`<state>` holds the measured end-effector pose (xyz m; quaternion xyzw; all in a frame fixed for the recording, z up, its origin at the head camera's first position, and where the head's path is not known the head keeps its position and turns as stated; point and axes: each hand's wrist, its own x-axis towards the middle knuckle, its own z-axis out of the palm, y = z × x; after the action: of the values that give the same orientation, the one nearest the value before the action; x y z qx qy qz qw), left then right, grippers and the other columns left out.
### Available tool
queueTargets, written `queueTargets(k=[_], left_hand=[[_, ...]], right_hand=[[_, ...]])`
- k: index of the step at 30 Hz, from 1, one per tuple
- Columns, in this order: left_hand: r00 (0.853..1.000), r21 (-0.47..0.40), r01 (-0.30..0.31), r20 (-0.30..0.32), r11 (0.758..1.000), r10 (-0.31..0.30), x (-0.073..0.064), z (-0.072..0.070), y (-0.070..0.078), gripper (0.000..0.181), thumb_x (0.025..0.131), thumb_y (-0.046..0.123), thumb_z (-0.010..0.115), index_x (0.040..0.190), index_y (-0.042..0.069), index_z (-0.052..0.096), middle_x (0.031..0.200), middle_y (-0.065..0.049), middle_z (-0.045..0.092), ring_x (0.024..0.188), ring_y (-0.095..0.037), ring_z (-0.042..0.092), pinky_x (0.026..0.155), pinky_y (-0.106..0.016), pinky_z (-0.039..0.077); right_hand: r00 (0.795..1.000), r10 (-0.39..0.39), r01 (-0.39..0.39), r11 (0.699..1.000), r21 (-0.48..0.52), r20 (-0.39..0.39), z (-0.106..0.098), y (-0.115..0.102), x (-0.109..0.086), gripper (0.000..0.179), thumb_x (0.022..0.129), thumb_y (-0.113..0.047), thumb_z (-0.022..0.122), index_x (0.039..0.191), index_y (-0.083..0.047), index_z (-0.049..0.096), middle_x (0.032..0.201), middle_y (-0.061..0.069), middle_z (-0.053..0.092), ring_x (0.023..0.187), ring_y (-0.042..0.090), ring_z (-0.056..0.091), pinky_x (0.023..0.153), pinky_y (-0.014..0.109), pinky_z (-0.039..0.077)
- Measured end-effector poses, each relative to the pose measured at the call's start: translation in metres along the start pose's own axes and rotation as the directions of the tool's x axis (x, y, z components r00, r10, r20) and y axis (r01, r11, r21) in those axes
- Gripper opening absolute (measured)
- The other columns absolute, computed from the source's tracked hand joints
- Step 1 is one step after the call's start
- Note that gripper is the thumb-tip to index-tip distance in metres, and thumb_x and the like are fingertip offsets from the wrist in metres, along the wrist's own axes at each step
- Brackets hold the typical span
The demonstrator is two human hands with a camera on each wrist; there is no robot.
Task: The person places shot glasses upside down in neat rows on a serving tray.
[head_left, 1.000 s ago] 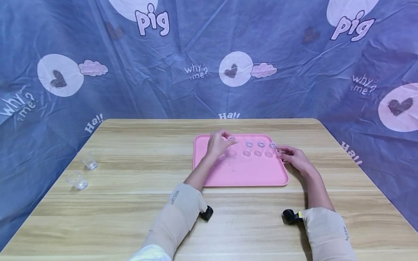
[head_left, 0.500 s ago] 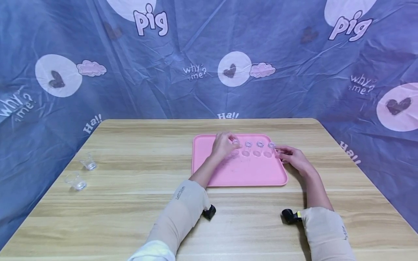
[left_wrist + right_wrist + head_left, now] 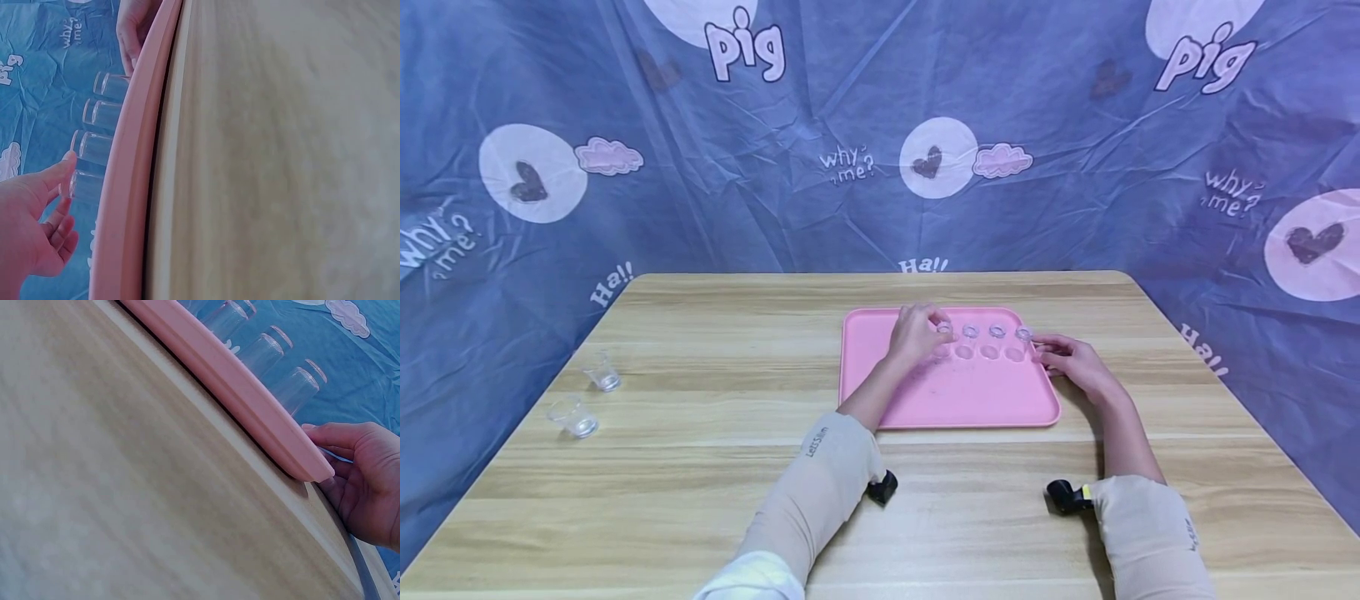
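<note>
My left hand (image 3: 916, 337) pinches the narrow base of a clear shot glass (image 3: 87, 185) between thumb and fingers. That glass is upside down on the pink tray (image 3: 970, 404), at the left end of a row. Three more upturned shot glasses continue the row: one beside it (image 3: 971, 332), one in the middle (image 3: 997, 332) and one at the right end (image 3: 1024, 333). At the tray's right rim, my right hand (image 3: 369, 481) grips the edge with the thumb on top; its other fingers are partly hidden.
Two clear glasses stand mouth up at the table's left side, one farther back (image 3: 601, 372) and one nearer (image 3: 575, 418). The wooden table (image 3: 700, 467) ends at a blue printed cloth (image 3: 790, 208) hanging behind it.
My left hand has moved right with the shot glass and brought it down into line with the other three; over the last half second it barely shifts. My right hand stays at the rim.
</note>
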<state>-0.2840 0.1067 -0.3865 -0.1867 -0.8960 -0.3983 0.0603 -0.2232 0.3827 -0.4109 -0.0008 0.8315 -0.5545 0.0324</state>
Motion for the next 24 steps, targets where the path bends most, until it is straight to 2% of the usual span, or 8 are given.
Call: queueTargets(k=[12, 17, 24], left_hand=[[1.0, -0.013, 0.023, 0.011, 1.0, -0.023, -0.002, 0.0015, 0.0009, 0.023, 0.071, 0.024, 0.079, 0.091, 0.017, 0.069, 0.091, 0.003, 0.06, 0.094, -0.014, 0.046, 0.078, -0.025, 0.039], [1.0, -0.006, 0.013, 0.001, 1.0, -0.013, -0.0022, 0.0025, -0.0001, 0.024, 0.071, 0.025, 0.08, 0.09, 0.017, 0.069, 0.092, 0.003, 0.06, 0.093, -0.015, 0.046, 0.076, -0.024, 0.039], [1.0, 0.0, 0.008, 0.003, 1.0, -0.008, -0.0035, -0.0017, 0.0015, 0.034, 0.071, 0.028, 0.079, 0.102, 0.018, 0.069, 0.091, 0.004, 0.062, 0.094, -0.015, 0.048, 0.076, -0.024, 0.04]], right_hand=[[1.0, -0.001, 0.001, 1.0, -0.012, -0.006, 0.0008, -0.0018, -0.0019, 0.046, 0.093, -0.012, 0.054, 0.13, 0.012, 0.04, 0.095, 0.003, 0.056, 0.076, 0.002, 0.055, 0.066, 0.02, 0.049], [0.999, -0.035, 0.035, 0.999, 0.033, 0.0, 0.0008, -0.0005, -0.0021, 0.041, 0.092, -0.011, 0.055, 0.126, 0.009, 0.045, 0.093, 0.002, 0.058, 0.075, 0.004, 0.057, 0.064, 0.02, 0.049], [1.0, -0.004, 0.004, 1.0, -0.005, -0.004, 0.0009, -0.0032, -0.0025, 0.046, 0.093, -0.01, 0.053, 0.13, 0.013, 0.039, 0.095, 0.002, 0.057, 0.076, 0.002, 0.055, 0.066, 0.02, 0.049]])
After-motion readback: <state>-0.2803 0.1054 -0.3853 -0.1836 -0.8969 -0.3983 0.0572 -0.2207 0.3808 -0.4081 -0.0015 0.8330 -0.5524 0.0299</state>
